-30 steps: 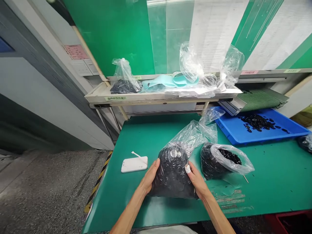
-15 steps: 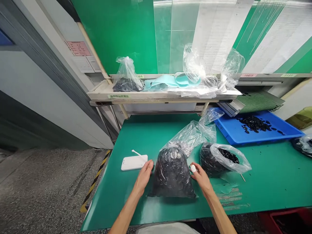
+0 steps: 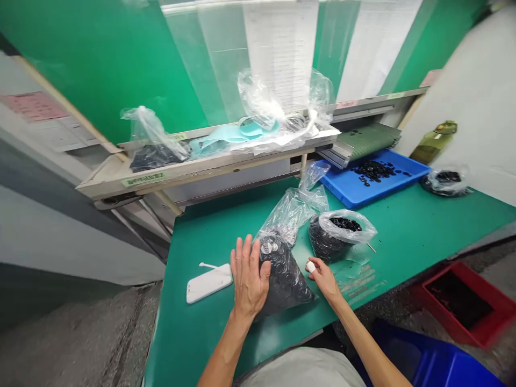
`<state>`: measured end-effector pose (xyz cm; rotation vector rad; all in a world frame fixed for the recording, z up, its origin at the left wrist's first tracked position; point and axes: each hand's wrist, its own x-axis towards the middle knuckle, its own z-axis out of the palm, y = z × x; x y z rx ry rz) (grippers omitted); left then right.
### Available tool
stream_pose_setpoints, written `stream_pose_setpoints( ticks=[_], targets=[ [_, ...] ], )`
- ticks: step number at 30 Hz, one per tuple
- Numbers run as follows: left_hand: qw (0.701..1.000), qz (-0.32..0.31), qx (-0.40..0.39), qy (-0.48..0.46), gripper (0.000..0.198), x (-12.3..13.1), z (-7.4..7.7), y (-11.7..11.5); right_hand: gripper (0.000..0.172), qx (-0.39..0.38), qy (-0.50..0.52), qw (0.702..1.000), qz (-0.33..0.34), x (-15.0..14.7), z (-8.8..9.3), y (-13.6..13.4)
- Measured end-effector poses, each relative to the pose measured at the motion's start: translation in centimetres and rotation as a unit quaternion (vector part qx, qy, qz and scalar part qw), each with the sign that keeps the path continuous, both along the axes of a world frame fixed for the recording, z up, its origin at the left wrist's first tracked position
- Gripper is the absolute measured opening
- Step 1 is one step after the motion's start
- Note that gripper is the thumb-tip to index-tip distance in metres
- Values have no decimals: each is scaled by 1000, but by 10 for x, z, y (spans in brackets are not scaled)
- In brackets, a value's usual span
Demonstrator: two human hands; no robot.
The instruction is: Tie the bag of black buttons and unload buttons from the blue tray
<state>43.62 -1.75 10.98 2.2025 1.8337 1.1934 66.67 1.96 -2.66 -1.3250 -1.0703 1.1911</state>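
While the left hand [image 3: 248,285] lies spread over one filled bag [image 3: 285,277], the right hand [image 3: 323,278] hovers half-open, seemingly empty, another bag [image 3: 325,242] gapes unsealed, and black pieces [image 3: 374,170] remain in the tray [image 3: 341,189].

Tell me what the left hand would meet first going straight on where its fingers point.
Probably the shelf, at its front edge, after the left hand crosses the table; its height is unclear, so it might pass beneath.
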Motion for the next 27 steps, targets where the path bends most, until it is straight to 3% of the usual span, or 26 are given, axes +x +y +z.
stream_pose_setpoints(
  ticks=[3,6,8,11,13,16,18,20,22,24,27],
  targets=[
    [995,-47,-48,73,50,14,-15,13,53,57,-81,994,-43,20,-10,-11],
    [994,-49,-52,86,49,15,-25,23,39,134,-195,965,-115,45,-20,-23],
    [995,-51,-42,69,48,10,-26,25,39,172,-267,938,-138,54,-24,-27],
    [998,-50,-37,6,53,-4,-26,20,42,198,-346,910,-111,54,-25,-26],
    [995,-8,-65,-74,63,-17,-35,11,42,199,-370,903,-90,51,-22,-24],
    [958,77,-194,-198,78,-38,-59,-10,29,193,-348,914,-78,49,-16,-25],
    [927,96,-269,-244,79,-49,-74,-25,22,180,-290,939,-49,44,-11,-28],
    [906,109,-300,-279,81,-54,-82,-34,26,138,-191,972,19,31,-4,-31],
    [890,122,-306,-314,83,-52,-83,-36,42,91,-110,984,107,11,5,-33],
    [879,129,-306,-341,81,-45,-78,-35,62,74,-94,978,173,-10,17,-34],
    [874,149,-286,-363,76,-31,-66,-32,68,101,-96,963,229,-27,39,-31]
  ],
)
